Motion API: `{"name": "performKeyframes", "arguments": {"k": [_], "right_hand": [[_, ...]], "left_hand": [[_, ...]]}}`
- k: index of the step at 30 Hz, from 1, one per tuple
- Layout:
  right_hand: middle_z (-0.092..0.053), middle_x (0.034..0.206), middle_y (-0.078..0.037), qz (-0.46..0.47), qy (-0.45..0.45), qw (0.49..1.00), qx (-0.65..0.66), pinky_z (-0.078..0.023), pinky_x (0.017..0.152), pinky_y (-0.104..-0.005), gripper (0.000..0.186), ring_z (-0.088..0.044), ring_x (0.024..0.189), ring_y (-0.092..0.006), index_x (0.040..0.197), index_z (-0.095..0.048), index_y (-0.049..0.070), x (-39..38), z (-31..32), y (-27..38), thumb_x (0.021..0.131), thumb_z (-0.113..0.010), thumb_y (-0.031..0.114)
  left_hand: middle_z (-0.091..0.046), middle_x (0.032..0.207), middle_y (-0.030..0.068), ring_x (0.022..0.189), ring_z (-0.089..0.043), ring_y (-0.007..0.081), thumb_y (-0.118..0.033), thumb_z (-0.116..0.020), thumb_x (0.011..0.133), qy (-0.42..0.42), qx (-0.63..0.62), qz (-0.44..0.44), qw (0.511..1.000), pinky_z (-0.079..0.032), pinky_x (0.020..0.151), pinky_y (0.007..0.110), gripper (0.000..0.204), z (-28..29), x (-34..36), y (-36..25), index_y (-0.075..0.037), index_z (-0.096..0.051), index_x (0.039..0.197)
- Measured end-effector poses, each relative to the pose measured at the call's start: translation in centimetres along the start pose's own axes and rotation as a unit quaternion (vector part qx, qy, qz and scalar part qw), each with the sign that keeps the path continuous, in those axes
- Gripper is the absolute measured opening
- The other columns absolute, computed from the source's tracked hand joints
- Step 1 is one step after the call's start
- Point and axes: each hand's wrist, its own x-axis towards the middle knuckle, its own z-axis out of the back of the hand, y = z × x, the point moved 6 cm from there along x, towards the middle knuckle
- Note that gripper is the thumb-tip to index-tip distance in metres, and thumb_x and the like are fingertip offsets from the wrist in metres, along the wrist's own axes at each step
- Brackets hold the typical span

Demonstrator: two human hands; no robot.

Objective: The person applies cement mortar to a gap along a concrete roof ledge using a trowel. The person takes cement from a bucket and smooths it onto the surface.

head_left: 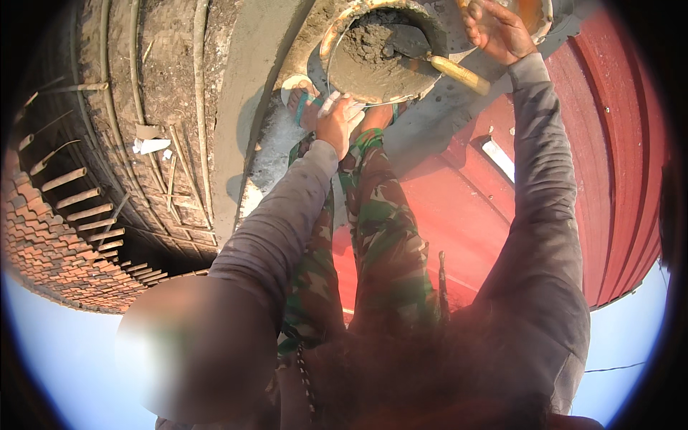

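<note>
A round bucket point(369, 82) holds wet grey mortar point(365, 54), with a trowel resting in it, its yellow handle point(459, 73) sticking out over the rim. My left hand point(337, 122) is closed on the bucket's thin wire handle at the near side. My right hand point(494, 29) is open, palm showing and fingers loosely curled, beside a second orange-stained container point(537, 18) at the top; whether it touches that container is unclear. My sandalled feet point(304, 100) stand just below the mortar bucket.
A grey plastered ledge point(251, 64) runs along my left. Beyond it are bamboo poles point(204, 107) over dirt and a red tiled roof point(79, 265) with protruding battens. Red metal sheeting point(616, 143) spreads beneath and to my right.
</note>
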Motion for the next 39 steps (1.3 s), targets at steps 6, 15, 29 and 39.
{"name": "performKeyframes", "arguments": {"k": [6,15,29,39], "right_hand": [[-0.069,0.111,-0.013,-0.035,-0.348,0.769,-0.534,-0.056,0.090,-0.0366,0.034,-0.068,0.106,-0.0243,0.119,-0.069,0.002,4.4,-8.0,-8.2,0.104,-0.059,0.030],[-0.056,0.124,-0.011,-0.199,-0.259,0.232,-0.916,-0.055,0.090,-0.0451,0.031,-0.057,0.118,-0.0301,0.118,-0.070,0.005,3.8,-5.7,-11.3,0.096,-0.060,0.024],[-0.068,0.110,-0.015,-0.196,-0.292,0.172,-0.920,-0.060,0.081,-0.0464,0.026,-0.072,0.099,-0.0325,0.124,-0.054,0.007,-4.0,-19.3,-0.5,0.101,-0.053,0.019],[-0.075,0.111,-0.019,-0.392,-0.306,0.310,-0.810,-0.059,0.084,-0.0492,0.031,-0.074,0.101,-0.0371,0.111,-0.072,0.000,-8.0,-41.3,0.0,0.099,-0.054,0.022]], "left_hand": [[-0.059,0.120,0.0162,0.127,-0.055,0.0350,-0.017,-0.063,0.094,0.018,-0.098,0.055,0.993,-0.041,0.116,0.049,0.023,-2.1,0.5,4.0,0.000,-0.056,0.107],[-0.054,0.118,0.0183,0.113,-0.058,0.0343,-0.006,-0.065,0.090,0.001,-0.192,0.037,0.981,-0.050,0.106,0.047,0.024,-4.4,5.4,5.7,0.003,-0.053,0.108],[-0.068,0.089,0.0141,0.081,-0.067,0.0220,-0.012,-0.058,0.095,0.061,0.446,-0.279,0.848,-0.054,0.077,0.039,0.017,-5.7,-0.2,-3.7,-0.002,-0.067,0.104],[-0.067,0.091,0.0045,0.080,-0.064,0.0163,-0.011,-0.062,0.097,0.031,0.070,-0.248,0.966,-0.051,0.071,0.033,0.016,-14.1,-32.1,-16.3,0.000,-0.070,0.106]]}}
